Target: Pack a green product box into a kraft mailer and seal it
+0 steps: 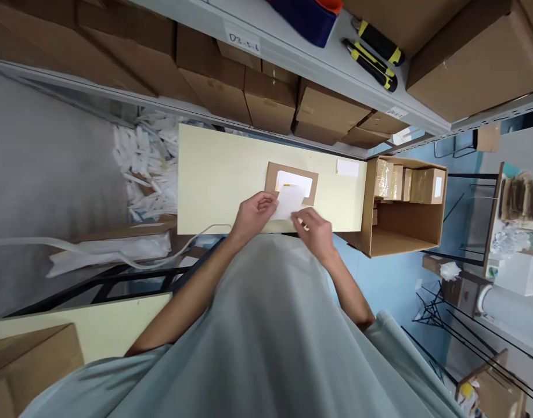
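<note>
A small white sheet of paper [287, 204] with a yellow mark near its top hangs between my hands, tilted over a brown cardboard piece [272, 173]. On that cardboard lies another white sheet [308, 181], partly covered by the first. My left hand [254, 216] has its fingers curled in a pinch at the sheet's left edge. At its lower right corner, my right hand [315, 230] pinches with thumb and forefinger. Both hands are just above the front part of the pale yellow table [218, 180].
A white slip [347, 168] lies at the table's right end. Beyond it stands an open carton [406, 232] with several small boxes. Along the back runs a shelf [292, 61] bearing boxes and utility knives [373, 64]. White scraps [140, 157] are heaped at left, near a pale hose [131, 261].
</note>
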Demonstrator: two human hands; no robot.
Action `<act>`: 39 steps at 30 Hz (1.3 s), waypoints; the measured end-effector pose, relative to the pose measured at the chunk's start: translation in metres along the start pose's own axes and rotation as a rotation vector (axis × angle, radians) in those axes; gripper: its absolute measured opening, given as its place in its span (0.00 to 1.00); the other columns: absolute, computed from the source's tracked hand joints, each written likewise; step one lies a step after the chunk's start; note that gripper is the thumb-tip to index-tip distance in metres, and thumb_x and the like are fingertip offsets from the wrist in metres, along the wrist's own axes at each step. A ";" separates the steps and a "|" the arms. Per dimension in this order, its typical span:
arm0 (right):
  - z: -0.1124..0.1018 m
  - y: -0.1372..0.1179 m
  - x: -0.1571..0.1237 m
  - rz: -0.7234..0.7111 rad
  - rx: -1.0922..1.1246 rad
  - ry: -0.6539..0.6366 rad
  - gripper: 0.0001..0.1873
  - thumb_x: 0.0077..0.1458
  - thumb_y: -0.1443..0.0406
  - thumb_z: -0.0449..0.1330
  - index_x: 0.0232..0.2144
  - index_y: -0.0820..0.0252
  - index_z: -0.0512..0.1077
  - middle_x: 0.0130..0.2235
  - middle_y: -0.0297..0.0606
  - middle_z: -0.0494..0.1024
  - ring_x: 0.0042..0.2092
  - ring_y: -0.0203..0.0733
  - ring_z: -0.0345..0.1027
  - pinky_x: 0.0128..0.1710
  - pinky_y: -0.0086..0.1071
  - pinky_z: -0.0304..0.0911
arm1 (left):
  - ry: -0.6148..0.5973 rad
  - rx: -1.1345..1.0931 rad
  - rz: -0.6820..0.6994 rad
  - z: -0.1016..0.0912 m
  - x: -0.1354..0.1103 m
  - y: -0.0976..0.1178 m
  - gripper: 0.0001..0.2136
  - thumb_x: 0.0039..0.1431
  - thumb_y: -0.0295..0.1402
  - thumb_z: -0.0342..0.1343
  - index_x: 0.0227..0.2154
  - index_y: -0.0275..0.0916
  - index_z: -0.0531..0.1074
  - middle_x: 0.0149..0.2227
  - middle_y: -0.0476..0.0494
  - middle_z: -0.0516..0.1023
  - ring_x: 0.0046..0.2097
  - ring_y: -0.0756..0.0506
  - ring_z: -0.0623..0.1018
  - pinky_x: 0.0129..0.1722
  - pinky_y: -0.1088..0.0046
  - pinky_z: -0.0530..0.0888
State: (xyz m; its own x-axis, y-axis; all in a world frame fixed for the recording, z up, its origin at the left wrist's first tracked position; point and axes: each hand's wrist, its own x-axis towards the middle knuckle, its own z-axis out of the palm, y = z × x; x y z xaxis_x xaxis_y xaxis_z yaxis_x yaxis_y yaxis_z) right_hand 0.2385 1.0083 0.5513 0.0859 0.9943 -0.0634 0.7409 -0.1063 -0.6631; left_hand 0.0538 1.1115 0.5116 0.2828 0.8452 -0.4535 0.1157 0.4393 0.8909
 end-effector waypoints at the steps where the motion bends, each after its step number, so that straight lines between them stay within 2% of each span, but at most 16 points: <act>1: -0.010 0.007 0.006 0.032 0.001 0.068 0.20 0.82 0.52 0.58 0.49 0.50 0.89 0.49 0.40 0.87 0.37 0.37 0.79 0.41 0.32 0.75 | -0.025 0.075 0.038 0.001 0.000 0.002 0.22 0.53 0.57 0.70 0.36 0.43 0.78 0.37 0.43 0.86 0.42 0.42 0.86 0.49 0.66 0.85; 3: -0.029 0.021 0.019 0.063 -0.003 0.149 0.20 0.81 0.50 0.60 0.49 0.50 0.90 0.49 0.41 0.87 0.36 0.38 0.77 0.40 0.34 0.74 | -0.081 0.219 0.108 0.002 -0.002 0.007 0.18 0.59 0.54 0.67 0.38 0.44 0.80 0.40 0.43 0.88 0.45 0.40 0.87 0.53 0.65 0.84; 4: -0.036 0.027 0.025 0.064 -0.003 0.149 0.19 0.80 0.50 0.61 0.50 0.49 0.90 0.49 0.41 0.86 0.36 0.38 0.77 0.39 0.34 0.73 | -0.102 0.281 0.141 0.002 -0.004 0.010 0.16 0.62 0.53 0.66 0.39 0.45 0.80 0.42 0.43 0.89 0.46 0.40 0.88 0.55 0.64 0.84; 8: -0.049 0.046 0.040 0.033 0.004 0.059 0.18 0.80 0.52 0.61 0.48 0.51 0.89 0.49 0.40 0.87 0.36 0.37 0.76 0.37 0.35 0.69 | -0.127 0.450 0.249 0.008 -0.011 0.021 0.13 0.66 0.48 0.61 0.40 0.46 0.82 0.43 0.43 0.90 0.47 0.39 0.88 0.57 0.63 0.84; 12: -0.052 0.054 0.039 0.009 -0.003 0.005 0.13 0.78 0.58 0.62 0.43 0.53 0.86 0.48 0.38 0.86 0.34 0.36 0.75 0.36 0.34 0.66 | -0.128 0.484 0.241 0.017 -0.013 0.023 0.14 0.69 0.48 0.60 0.44 0.46 0.84 0.47 0.42 0.91 0.51 0.37 0.89 0.62 0.60 0.83; 14: -0.055 0.058 0.037 0.035 -0.005 0.005 0.10 0.74 0.62 0.63 0.40 0.54 0.83 0.46 0.37 0.85 0.33 0.35 0.74 0.35 0.33 0.65 | -0.077 0.425 0.233 0.018 -0.010 0.021 0.16 0.69 0.49 0.63 0.50 0.46 0.84 0.55 0.39 0.90 0.59 0.35 0.87 0.68 0.56 0.81; 17: -0.061 0.065 0.034 0.145 0.009 0.114 0.07 0.70 0.64 0.64 0.37 0.54 0.80 0.43 0.35 0.83 0.33 0.36 0.73 0.37 0.33 0.67 | 0.145 0.293 0.220 0.017 0.001 0.013 0.27 0.63 0.47 0.71 0.62 0.46 0.79 0.66 0.35 0.84 0.71 0.34 0.81 0.73 0.54 0.78; 19: -0.064 0.066 0.032 0.201 0.053 0.194 0.07 0.69 0.64 0.64 0.35 0.54 0.80 0.41 0.35 0.81 0.32 0.36 0.72 0.38 0.34 0.69 | 0.243 0.205 0.152 0.017 0.010 0.005 0.32 0.60 0.45 0.73 0.65 0.44 0.76 0.66 0.32 0.84 0.67 0.36 0.84 0.69 0.56 0.81; 21: -0.066 0.064 0.029 0.202 0.111 0.207 0.07 0.69 0.63 0.65 0.35 0.54 0.80 0.40 0.34 0.81 0.32 0.37 0.72 0.39 0.35 0.71 | 0.215 0.140 0.062 0.021 0.017 -0.004 0.30 0.60 0.44 0.72 0.63 0.40 0.77 0.62 0.31 0.86 0.59 0.39 0.87 0.64 0.60 0.84; 23: -0.066 0.057 0.025 0.170 0.163 0.173 0.07 0.69 0.63 0.65 0.35 0.53 0.80 0.40 0.34 0.81 0.32 0.36 0.72 0.38 0.35 0.72 | 0.143 0.098 0.011 0.027 0.022 -0.011 0.27 0.60 0.45 0.71 0.58 0.38 0.81 0.57 0.31 0.89 0.55 0.39 0.88 0.62 0.61 0.84; 25: -0.066 0.049 0.021 0.132 0.206 0.122 0.07 0.69 0.62 0.65 0.35 0.53 0.80 0.40 0.34 0.81 0.32 0.36 0.72 0.37 0.34 0.73 | 0.102 0.071 0.010 0.033 0.024 -0.017 0.26 0.59 0.49 0.72 0.54 0.37 0.84 0.53 0.33 0.90 0.53 0.39 0.88 0.61 0.61 0.84; 28: -0.068 0.039 0.015 0.079 0.274 0.060 0.08 0.70 0.61 0.65 0.36 0.52 0.81 0.41 0.35 0.81 0.32 0.36 0.71 0.35 0.34 0.74 | 0.099 0.050 0.044 0.037 0.027 -0.024 0.27 0.60 0.55 0.72 0.51 0.38 0.86 0.45 0.37 0.90 0.47 0.39 0.88 0.55 0.60 0.85; 31: -0.070 0.036 0.009 0.056 0.326 0.037 0.09 0.72 0.58 0.66 0.37 0.52 0.82 0.41 0.36 0.81 0.32 0.36 0.71 0.34 0.35 0.75 | 0.103 0.063 0.085 0.033 0.030 -0.030 0.24 0.61 0.56 0.72 0.47 0.40 0.87 0.43 0.39 0.88 0.43 0.40 0.86 0.49 0.61 0.84; 35: -0.063 0.052 0.012 0.116 0.366 0.041 0.12 0.71 0.53 0.68 0.38 0.52 0.83 0.41 0.37 0.82 0.34 0.38 0.73 0.35 0.36 0.75 | 0.109 0.142 0.112 0.020 0.033 -0.039 0.17 0.62 0.51 0.71 0.41 0.41 0.86 0.39 0.41 0.87 0.39 0.43 0.83 0.43 0.64 0.81; 39: -0.034 0.090 0.039 0.246 0.454 0.067 0.17 0.67 0.48 0.70 0.36 0.53 0.82 0.41 0.38 0.84 0.39 0.41 0.76 0.42 0.37 0.77 | 0.110 0.264 0.209 0.003 0.049 -0.046 0.14 0.66 0.48 0.67 0.40 0.42 0.84 0.41 0.42 0.86 0.41 0.43 0.83 0.43 0.67 0.80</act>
State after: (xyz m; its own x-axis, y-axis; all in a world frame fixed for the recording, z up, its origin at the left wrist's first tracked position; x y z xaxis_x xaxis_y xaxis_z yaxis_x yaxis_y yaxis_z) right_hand 0.3314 1.0374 0.5142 0.2749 0.9360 -0.2199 0.3309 -0.3069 -0.8924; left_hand 0.0649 1.1319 0.4486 0.2238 0.9426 -0.2479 0.3126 0.1714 0.9343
